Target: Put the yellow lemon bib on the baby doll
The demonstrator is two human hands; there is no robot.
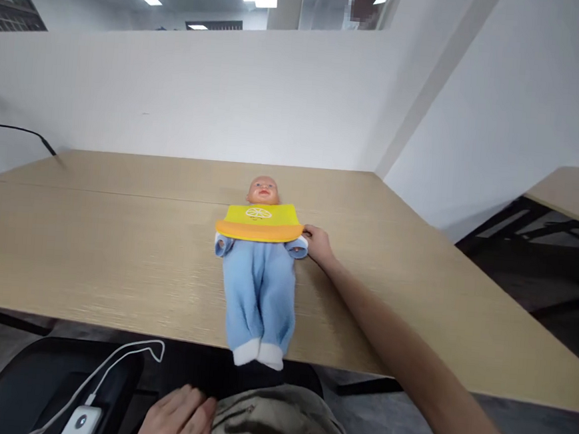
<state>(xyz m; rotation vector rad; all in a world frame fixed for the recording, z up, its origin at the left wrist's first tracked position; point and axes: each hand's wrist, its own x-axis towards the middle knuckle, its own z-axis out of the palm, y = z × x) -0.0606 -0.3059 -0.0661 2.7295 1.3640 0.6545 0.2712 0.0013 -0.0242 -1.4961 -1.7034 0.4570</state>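
Observation:
A baby doll (258,288) in light blue fleece clothes with white feet lies on its back on the table, head toward the wall. Across its chest is a yellow bib (262,213) with a white citrus-slice print and an orange trough along the lower edge. My right hand (319,245) reaches in from the right, its fingers closed at the right end of the orange trough, beside the doll's sleeve. Down by my lap, my left hand (178,417) rests with its fingers curled together, and I see nothing in it.
The wooden table (116,250) meets a white partition (218,98) at the back. A black chair (21,370) at lower left carries a white device (81,422) with a white cable. A black cable (20,129) enters at far left. Another table (577,193) stands at right.

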